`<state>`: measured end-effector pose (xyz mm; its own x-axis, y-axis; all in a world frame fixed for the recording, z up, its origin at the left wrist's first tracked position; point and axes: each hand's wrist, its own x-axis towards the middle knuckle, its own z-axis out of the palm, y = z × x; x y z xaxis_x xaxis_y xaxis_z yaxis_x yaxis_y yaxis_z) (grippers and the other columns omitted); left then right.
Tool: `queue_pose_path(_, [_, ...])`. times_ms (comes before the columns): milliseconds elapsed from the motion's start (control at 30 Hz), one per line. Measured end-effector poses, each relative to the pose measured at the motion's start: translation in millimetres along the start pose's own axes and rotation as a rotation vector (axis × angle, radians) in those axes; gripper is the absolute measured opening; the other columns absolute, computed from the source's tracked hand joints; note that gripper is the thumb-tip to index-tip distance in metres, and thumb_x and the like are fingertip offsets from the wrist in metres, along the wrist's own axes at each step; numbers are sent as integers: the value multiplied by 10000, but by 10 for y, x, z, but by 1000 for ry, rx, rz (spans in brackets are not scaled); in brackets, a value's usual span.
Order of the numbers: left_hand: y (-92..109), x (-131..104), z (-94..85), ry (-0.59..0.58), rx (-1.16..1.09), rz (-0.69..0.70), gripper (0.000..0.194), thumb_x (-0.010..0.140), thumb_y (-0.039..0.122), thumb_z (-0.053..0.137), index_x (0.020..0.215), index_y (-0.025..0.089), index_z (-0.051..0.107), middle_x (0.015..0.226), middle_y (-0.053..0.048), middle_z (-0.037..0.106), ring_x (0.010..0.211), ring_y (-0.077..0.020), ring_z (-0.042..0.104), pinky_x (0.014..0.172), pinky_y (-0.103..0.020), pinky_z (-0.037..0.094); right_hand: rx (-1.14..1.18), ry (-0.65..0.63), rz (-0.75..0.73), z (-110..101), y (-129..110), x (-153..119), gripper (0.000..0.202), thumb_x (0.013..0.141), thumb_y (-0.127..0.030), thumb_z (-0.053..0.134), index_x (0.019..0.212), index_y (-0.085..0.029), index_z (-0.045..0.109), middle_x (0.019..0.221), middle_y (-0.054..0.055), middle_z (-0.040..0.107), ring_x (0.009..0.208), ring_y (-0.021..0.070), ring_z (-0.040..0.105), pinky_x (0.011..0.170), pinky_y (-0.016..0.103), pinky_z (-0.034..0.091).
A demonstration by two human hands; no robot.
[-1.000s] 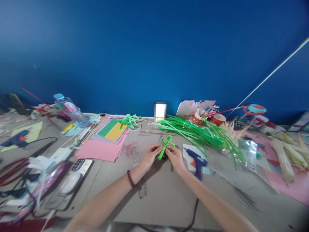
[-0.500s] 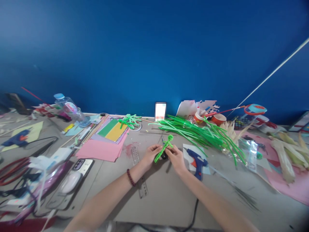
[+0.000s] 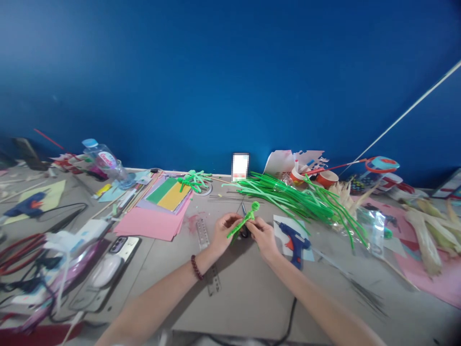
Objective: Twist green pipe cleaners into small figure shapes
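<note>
Between my two hands is a bent bright green pipe cleaner (image 3: 249,214) with a curled loop at its upper end. My left hand (image 3: 226,232) pinches it from the left, fingers closed near its lower stretch. From the other side, my right hand (image 3: 263,235) grips it below the loop, thumb and fingertips pressed together. A pair of scissors (image 3: 244,231) with dark handles lies on the table just behind, partly covered by the pipe cleaner and fingers. Left of my left hand, a clear ruler (image 3: 203,232) runs under my forearm.
A blue glue gun (image 3: 296,242) rests on paper at the right. Behind it spreads a pile of green pipe cleaners (image 3: 298,197). Pink paper (image 3: 151,224), a phone (image 3: 122,250) and a bottle (image 3: 106,161) are at the left. A lit phone (image 3: 240,166) leans against the wall.
The pipe cleaner's lower end has swung to the left and up, and a second green strand shows beneath it. My left hand has turned slightly; my right hand stays nearly in place.
</note>
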<state>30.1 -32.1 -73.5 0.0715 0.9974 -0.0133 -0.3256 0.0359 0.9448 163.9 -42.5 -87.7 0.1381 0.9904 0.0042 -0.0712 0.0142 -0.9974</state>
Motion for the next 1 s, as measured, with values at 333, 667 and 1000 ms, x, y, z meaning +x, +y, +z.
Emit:
queue_pose_path(333, [-56, -80, 16, 13, 248, 164, 213, 663, 309, 728, 829, 175, 727, 839, -80, 696, 786, -206, 625, 728, -308, 490, 98, 27, 46, 21, 30, -7, 316, 626, -459, 721, 705, -168, 625, 615, -13, 549, 464, 68, 354, 411, 208, 260])
queue_pose_path(667, [-83, -80, 30, -21, 291, 264, 190, 738, 289, 668, 883, 186, 733, 873, -87, 694, 837, -209, 613, 803, -329, 471, 294, 20, 164, 63, -13, -24, 329, 580, -405, 770, 704, -163, 585, 522, -66, 438, 423, 37, 290, 386, 188, 194])
queue_pose_path(1000, [-85, -71, 57, 33, 132, 9, 233, 633, 340, 736, 789, 167, 725, 700, -39, 674, 615, -154, 566, 587, -269, 439, 330, -28, 180, 62, 26, -15, 315, 597, -394, 768, 716, -176, 574, 526, -69, 433, 430, 50, 334, 376, 183, 216])
